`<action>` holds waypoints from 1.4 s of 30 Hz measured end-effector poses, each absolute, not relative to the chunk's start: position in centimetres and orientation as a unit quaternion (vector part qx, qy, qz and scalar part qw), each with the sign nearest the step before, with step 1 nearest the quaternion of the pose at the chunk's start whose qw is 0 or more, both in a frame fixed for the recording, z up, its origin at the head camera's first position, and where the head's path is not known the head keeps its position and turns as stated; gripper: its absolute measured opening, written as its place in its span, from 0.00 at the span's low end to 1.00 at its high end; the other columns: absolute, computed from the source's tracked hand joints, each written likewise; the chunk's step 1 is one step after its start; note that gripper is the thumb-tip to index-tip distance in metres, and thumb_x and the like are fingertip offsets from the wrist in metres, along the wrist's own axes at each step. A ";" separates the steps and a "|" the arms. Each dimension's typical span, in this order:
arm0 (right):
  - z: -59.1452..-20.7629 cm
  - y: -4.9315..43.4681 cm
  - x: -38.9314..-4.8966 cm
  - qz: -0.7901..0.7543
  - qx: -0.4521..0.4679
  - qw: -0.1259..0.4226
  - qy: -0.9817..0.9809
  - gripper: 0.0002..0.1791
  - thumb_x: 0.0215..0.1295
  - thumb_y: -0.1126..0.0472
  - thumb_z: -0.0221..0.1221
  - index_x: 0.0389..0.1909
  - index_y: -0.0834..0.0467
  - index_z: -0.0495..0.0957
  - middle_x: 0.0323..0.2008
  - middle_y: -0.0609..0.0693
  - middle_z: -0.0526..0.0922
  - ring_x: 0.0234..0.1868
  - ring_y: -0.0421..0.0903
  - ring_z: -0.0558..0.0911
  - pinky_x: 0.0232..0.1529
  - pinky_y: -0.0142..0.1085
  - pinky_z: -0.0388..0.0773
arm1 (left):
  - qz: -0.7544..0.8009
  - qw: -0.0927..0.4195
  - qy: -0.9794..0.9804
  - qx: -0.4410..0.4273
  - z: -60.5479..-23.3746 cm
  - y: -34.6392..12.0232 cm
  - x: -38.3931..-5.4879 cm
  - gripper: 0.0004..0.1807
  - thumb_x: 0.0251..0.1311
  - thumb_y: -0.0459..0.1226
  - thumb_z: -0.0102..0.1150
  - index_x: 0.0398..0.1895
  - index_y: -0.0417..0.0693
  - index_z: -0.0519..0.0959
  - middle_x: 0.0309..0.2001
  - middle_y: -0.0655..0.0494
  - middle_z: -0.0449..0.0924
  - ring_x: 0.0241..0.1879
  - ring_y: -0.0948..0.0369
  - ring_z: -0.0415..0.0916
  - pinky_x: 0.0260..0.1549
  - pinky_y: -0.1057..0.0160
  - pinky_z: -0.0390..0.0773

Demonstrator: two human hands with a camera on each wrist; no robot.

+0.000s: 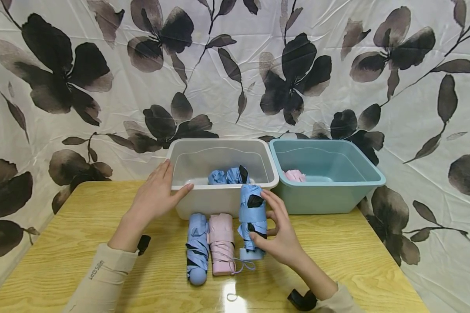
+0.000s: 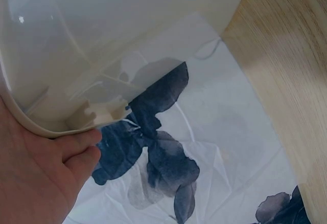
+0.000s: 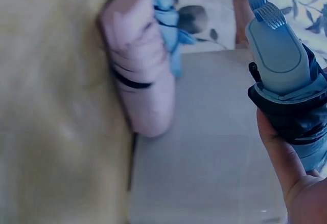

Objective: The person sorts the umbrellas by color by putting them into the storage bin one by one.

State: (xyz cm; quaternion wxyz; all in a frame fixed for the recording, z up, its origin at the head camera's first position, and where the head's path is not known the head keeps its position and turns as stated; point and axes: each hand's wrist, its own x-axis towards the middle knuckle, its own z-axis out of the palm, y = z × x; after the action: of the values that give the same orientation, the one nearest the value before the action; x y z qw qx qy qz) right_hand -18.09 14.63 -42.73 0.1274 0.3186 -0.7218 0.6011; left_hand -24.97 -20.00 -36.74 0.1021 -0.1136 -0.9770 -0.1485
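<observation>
Slippage was judged the first risk. The right hand held a folded blue umbrella from one side, in front of the whitish bin. Its wrapped fabric looked loose and creased; too light a grip could let the bundle turn or drop onto the tabletop. Second concern: the upper end appeared level with the bin's front rim in the head view, so too low a lift would probably knock that edge. Clearance between umbrella and wall could not be read. Third: the wrist strap at the handle stood free and might snag. A pink folded umbrella lay just left of the held one, with a second blue umbrella beyond it; a sideways swing could disturb either.

The left hand rested at the bin's near left corner, fingers fairly straight, thumb spread apart over the front rim. Hard pressure there could presumably slide the bin against the teal bin.

Position relative to fingers: the right thumb lay on the umbrella's lower part, near the handle; the other fingers curled round its right side higher up, clamped on cloth rather than handle. In the right wrist view those fingers were mostly hidden. The handle end pointed toward the person. Two blue bundles lay inside the whitish bin.
</observation>
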 end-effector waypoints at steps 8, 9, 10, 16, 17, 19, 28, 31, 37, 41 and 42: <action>-39.9 14.8 -19.8 0.588 0.327 0.187 -0.716 0.51 0.56 0.76 0.67 0.81 0.59 0.56 0.80 0.59 0.51 0.47 0.43 0.80 0.28 0.38 0.88 | -0.146 0.104 -0.977 -0.112 -36.8 -20.1 -25.0 0.58 0.72 0.70 0.42 0.80 0.26 0.47 0.81 0.29 0.44 0.80 0.35 0.42 0.77 0.36 0.49; -39.5 14.8 -20.0 0.587 0.326 0.190 -0.716 0.51 0.57 0.76 0.67 0.81 0.59 0.56 0.80 0.59 0.51 0.47 0.44 0.80 0.28 0.37 0.88 | -0.146 0.103 -0.977 -0.112 -36.8 -20.1 -25.0 0.59 0.72 0.70 0.41 0.80 0.26 0.47 0.81 0.29 0.44 0.80 0.34 0.42 0.77 0.36 0.49; -39.1 14.7 -20.3 0.586 0.325 0.195 -0.717 0.51 0.57 0.76 0.67 0.81 0.58 0.56 0.80 0.58 0.51 0.46 0.44 0.80 0.28 0.37 0.87 | -0.145 0.104 -0.978 -0.112 -36.8 -20.1 -24.9 0.58 0.72 0.70 0.41 0.80 0.26 0.47 0.81 0.28 0.44 0.80 0.34 0.42 0.77 0.36 0.49; -36.6 14.2 -22.5 0.588 0.321 0.192 -0.717 0.50 0.59 0.74 0.67 0.82 0.54 0.56 0.81 0.54 0.50 0.45 0.48 0.79 0.27 0.33 0.84 | -0.146 0.099 -0.978 -0.112 -36.8 -20.1 -24.9 0.59 0.72 0.70 0.41 0.81 0.26 0.45 0.81 0.29 0.43 0.81 0.35 0.41 0.77 0.36 0.48; -36.2 14.1 -22.9 0.588 0.321 0.191 -0.717 0.50 0.60 0.74 0.67 0.82 0.53 0.56 0.81 0.54 0.50 0.46 0.49 0.78 0.27 0.33 0.84 | -0.146 0.098 -0.978 -0.111 -36.7 -20.1 -24.9 0.59 0.72 0.70 0.41 0.81 0.27 0.45 0.81 0.29 0.43 0.81 0.35 0.41 0.77 0.36 0.48; -35.4 13.8 -23.7 0.590 0.320 0.188 -0.718 0.51 0.60 0.73 0.67 0.82 0.51 0.56 0.81 0.54 0.49 0.47 0.51 0.78 0.27 0.31 0.82 | -0.146 0.099 -0.978 -0.110 -36.8 -20.1 -24.9 0.59 0.72 0.70 0.41 0.81 0.27 0.45 0.81 0.29 0.43 0.81 0.35 0.41 0.77 0.36 0.49; -33.1 11.7 -27.6 0.577 0.314 0.180 -0.732 0.50 0.61 0.68 0.69 0.82 0.48 0.57 0.81 0.53 0.49 0.48 0.54 0.79 0.28 0.31 0.81 | -0.148 0.104 -0.977 -0.115 -36.9 -20.1 -25.0 0.59 0.72 0.70 0.41 0.80 0.26 0.46 0.81 0.28 0.44 0.80 0.35 0.42 0.78 0.37 0.48; -32.5 10.7 -28.8 0.575 0.306 0.168 -0.740 0.49 0.62 0.66 0.69 0.82 0.47 0.57 0.81 0.52 0.50 0.50 0.55 0.80 0.29 0.33 0.81 | -0.146 0.103 -0.977 -0.116 -36.8 -20.1 -24.9 0.59 0.72 0.70 0.41 0.80 0.26 0.46 0.81 0.29 0.44 0.80 0.35 0.42 0.78 0.37 0.48; -31.7 8.5 -31.1 0.554 0.265 0.134 -0.778 0.49 0.63 0.60 0.69 0.82 0.43 0.56 0.81 0.50 0.50 0.57 0.56 0.83 0.42 0.43 0.87 | -0.148 0.099 -0.977 -0.115 -36.6 -20.0 -24.9 0.59 0.72 0.70 0.41 0.81 0.26 0.45 0.81 0.29 0.43 0.81 0.35 0.41 0.78 0.37 0.47; -31.6 7.0 -32.8 0.544 0.242 0.093 -0.798 0.49 0.65 0.60 0.69 0.83 0.44 0.54 0.81 0.51 0.49 0.59 0.59 0.82 0.49 0.47 0.85 | -0.148 0.095 -0.978 -0.114 -36.6 -20.0 -24.9 0.59 0.72 0.70 0.41 0.81 0.26 0.45 0.81 0.29 0.42 0.81 0.35 0.41 0.78 0.37 0.47; -31.6 6.6 -33.3 0.544 0.237 0.078 -0.801 0.49 0.65 0.60 0.69 0.83 0.44 0.54 0.81 0.52 0.49 0.58 0.59 0.82 0.50 0.47 0.85 | -0.147 0.095 -0.978 -0.114 -36.6 -20.0 -25.0 0.59 0.72 0.70 0.41 0.81 0.26 0.45 0.81 0.29 0.43 0.81 0.35 0.41 0.78 0.37 0.47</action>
State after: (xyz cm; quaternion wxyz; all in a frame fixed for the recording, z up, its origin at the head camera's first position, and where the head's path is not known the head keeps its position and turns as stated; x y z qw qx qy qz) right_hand -33.25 6.56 -31.59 0.0781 0.2373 -0.8011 0.5440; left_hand -24.97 -20.01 -36.58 0.0950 -0.1141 -0.9779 -0.1470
